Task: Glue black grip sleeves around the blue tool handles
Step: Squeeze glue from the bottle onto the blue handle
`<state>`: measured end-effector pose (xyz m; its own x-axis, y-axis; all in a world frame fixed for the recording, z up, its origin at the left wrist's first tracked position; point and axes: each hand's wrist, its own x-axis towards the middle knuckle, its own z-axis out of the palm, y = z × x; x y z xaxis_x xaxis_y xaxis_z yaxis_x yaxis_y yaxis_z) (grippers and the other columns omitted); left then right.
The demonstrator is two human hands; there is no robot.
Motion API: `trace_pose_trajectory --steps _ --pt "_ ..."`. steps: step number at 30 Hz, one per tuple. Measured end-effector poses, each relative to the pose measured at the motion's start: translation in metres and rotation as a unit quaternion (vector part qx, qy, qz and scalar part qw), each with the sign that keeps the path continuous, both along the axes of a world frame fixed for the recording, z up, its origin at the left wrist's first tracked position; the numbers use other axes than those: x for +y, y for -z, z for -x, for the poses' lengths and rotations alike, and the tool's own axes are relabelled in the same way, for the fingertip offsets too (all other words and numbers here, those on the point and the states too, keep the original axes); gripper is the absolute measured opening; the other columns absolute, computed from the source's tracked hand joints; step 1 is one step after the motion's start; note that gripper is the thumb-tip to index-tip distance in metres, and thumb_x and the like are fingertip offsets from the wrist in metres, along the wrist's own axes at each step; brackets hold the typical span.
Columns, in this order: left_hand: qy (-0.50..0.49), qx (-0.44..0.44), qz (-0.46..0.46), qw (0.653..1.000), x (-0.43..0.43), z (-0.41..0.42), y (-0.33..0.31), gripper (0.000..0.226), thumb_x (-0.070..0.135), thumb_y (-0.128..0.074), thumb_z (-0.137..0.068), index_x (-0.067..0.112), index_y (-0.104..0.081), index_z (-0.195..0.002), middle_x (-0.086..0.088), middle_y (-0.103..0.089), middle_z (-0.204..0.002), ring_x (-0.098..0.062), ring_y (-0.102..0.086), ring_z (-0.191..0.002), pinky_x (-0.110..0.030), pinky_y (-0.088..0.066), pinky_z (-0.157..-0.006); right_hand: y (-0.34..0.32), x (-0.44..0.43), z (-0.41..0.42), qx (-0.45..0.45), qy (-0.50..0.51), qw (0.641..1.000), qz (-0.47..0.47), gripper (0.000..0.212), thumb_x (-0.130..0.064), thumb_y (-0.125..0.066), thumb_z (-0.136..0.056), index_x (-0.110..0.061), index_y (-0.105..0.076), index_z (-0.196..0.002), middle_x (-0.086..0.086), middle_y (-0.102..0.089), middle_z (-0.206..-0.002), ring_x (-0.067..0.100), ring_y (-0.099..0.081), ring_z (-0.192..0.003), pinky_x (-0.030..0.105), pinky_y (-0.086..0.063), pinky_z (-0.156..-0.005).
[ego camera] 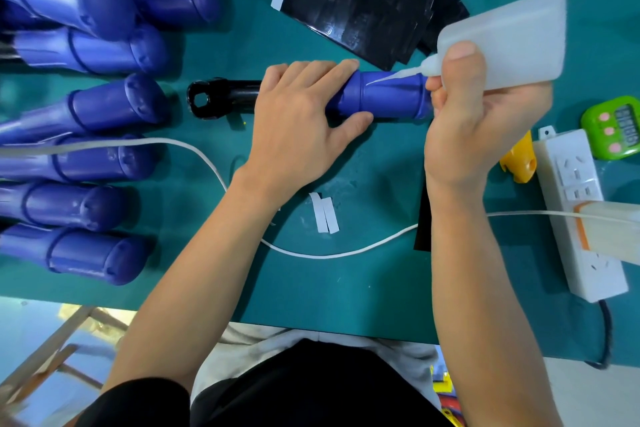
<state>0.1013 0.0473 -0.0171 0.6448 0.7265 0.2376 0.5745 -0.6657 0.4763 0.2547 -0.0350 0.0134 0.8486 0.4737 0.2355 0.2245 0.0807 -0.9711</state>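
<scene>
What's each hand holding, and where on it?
The left hand grips the blue tool handle around its narrower end, by the black shaft. The right hand holds the glue bottle at its nozzle end, thumb on the shoulder.

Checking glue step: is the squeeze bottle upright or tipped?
Tipped: translucent white squeeze bottle in right hand slants, nozzle on blue plastic tool handle.
</scene>
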Motion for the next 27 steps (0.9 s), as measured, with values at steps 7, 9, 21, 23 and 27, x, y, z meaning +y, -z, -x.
trace_pose_trajectory --steps 7,9,21,23,27 --pt "0.002 -0.003 -0.006 1.0 0.0005 0.0009 0.0028 0.056 0.054 -0.071 -0.09 0.017 -0.07 -0.131 0.002 -0.072 -0.118 -0.026 -0.063 -0.103 -0.039 -0.039 -0.095 0.0031 -0.0003 -0.0003 -0.019 0.002 1.0 0.005 0.023 -0.02 -0.066 -0.095 0.0 -0.067 -0.082 0.0 -0.069 -0.076 0.023 -0.068 -0.066 0.032 -0.053 -0.067" --pt "0.004 -0.002 -0.006 1.0 0.0005 0.0007 0.0035 0.056 0.054 -0.071 -0.09 0.016 -0.07 -0.131 0.002 -0.072 -0.118 -0.026 -0.063 -0.103 -0.039 -0.039 -0.095 0.0052 -0.0007 -0.0014 -0.015 0.006 1.0 0.006 0.029 -0.021 -0.066 -0.095 0.006 -0.068 -0.084 0.003 -0.07 -0.079 0.024 -0.069 -0.067 0.032 -0.054 -0.067" --pt "0.007 -0.008 -0.007 1.0 0.0022 0.0014 0.0036 0.056 0.055 -0.071 -0.09 0.016 -0.071 -0.131 0.002 -0.072 -0.117 -0.025 -0.063 -0.103 -0.039 -0.039 -0.095 0.0066 -0.0009 0.0 -0.027 0.0 1.0 0.01 0.028 -0.023 -0.066 -0.095 0.002 -0.067 -0.084 -0.001 -0.069 -0.08 0.023 -0.07 -0.069 0.031 -0.055 -0.069" --pt "0.007 -0.006 -0.007 1.0 0.0025 0.0013 0.0034 0.056 0.054 -0.071 -0.09 0.016 -0.071 -0.131 0.002 -0.072 -0.118 -0.025 -0.063 -0.104 -0.039 -0.039 -0.095 0.0063 -0.0017 0.0006 -0.028 -0.001 1.0 0.012 0.028 -0.024 -0.066 -0.095 0.002 -0.068 -0.085 -0.001 -0.069 -0.081 0.023 -0.07 -0.069 0.031 -0.055 -0.069" --pt "0.006 -0.005 -0.007 1.0 0.0023 0.0012 0.0035 0.056 0.054 -0.071 -0.09 0.017 -0.07 -0.132 0.002 -0.072 -0.119 -0.025 -0.063 -0.104 -0.038 -0.039 -0.096 0.0066 -0.0017 0.0007 -0.035 -0.003 0.999 0.013 0.032 -0.023 -0.066 -0.096 0.006 -0.068 -0.083 0.0 -0.069 -0.081 0.021 -0.07 -0.068 0.028 -0.053 -0.069"
